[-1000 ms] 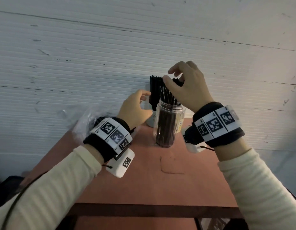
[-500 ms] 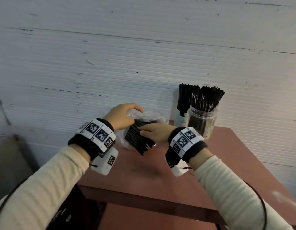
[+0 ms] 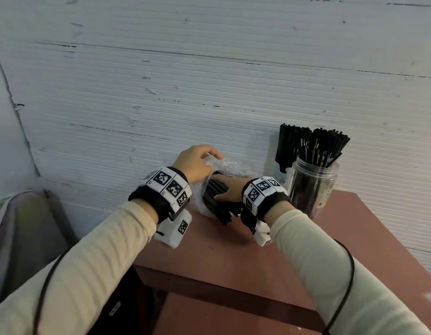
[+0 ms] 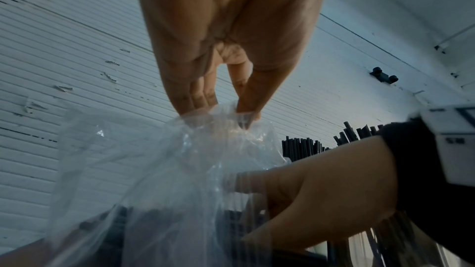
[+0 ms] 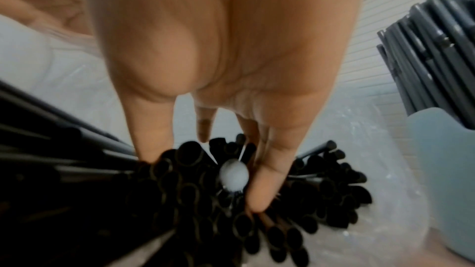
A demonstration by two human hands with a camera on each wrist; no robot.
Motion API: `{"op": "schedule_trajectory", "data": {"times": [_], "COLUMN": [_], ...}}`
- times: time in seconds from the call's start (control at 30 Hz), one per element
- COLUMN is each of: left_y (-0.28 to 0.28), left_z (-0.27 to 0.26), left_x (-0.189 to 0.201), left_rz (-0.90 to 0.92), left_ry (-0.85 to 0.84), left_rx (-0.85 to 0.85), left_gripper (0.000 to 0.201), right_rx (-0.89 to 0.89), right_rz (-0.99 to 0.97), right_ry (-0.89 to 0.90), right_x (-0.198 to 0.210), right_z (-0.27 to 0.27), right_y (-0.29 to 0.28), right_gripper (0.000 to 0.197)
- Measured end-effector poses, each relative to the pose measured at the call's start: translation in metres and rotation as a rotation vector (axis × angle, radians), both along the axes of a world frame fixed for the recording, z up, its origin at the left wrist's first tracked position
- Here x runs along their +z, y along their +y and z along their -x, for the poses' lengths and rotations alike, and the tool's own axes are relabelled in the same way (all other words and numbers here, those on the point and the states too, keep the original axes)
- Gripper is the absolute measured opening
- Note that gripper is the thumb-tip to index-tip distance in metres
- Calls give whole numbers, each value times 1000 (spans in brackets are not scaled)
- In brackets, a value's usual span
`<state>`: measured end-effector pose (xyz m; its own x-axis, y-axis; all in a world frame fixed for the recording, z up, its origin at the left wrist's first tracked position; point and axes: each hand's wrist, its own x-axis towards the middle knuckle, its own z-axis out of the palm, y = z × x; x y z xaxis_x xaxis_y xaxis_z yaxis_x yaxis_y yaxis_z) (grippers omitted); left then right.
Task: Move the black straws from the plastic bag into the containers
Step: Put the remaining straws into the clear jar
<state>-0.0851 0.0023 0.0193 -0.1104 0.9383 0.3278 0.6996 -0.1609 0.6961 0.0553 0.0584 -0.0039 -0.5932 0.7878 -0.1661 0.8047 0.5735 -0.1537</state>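
A clear plastic bag lies at the back of the reddish table, with a bundle of black straws poking out of its mouth toward me. My left hand pinches the crumpled top of the plastic bag between thumb and fingers. My right hand reaches into the bag's mouth, its thumb and fingers closing round a clump of the black straws. A clear jar at the right holds several upright straws. Behind it a pale cup holds more.
A white ribbed wall stands right behind the table. The table's front edge is near my arms. A grey object sits low at the left. The pale cup is close to my right hand.
My right hand left the jar, swung left to the bag and now closes deeper on the straws. My left hand went to the bag's top and lifted the plastic. The view turned left.
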Motion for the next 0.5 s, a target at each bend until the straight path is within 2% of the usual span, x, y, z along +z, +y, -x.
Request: {"op": "schedule_trajectory", "data": {"times": [0.23, 0.5], "left_y": [1, 4], "left_z": [3, 5], "left_x": [2, -5], "left_rz": [3, 8], "left_ry": [24, 35], "left_rx": [-51, -85], "left_gripper": [39, 32], "right_rx": [73, 66], "right_rz": [19, -30], "right_ry": [13, 130], "right_x": [-1, 3], "right_z": [2, -11], "right_y": [-1, -5], "right_gripper": [37, 26]}}
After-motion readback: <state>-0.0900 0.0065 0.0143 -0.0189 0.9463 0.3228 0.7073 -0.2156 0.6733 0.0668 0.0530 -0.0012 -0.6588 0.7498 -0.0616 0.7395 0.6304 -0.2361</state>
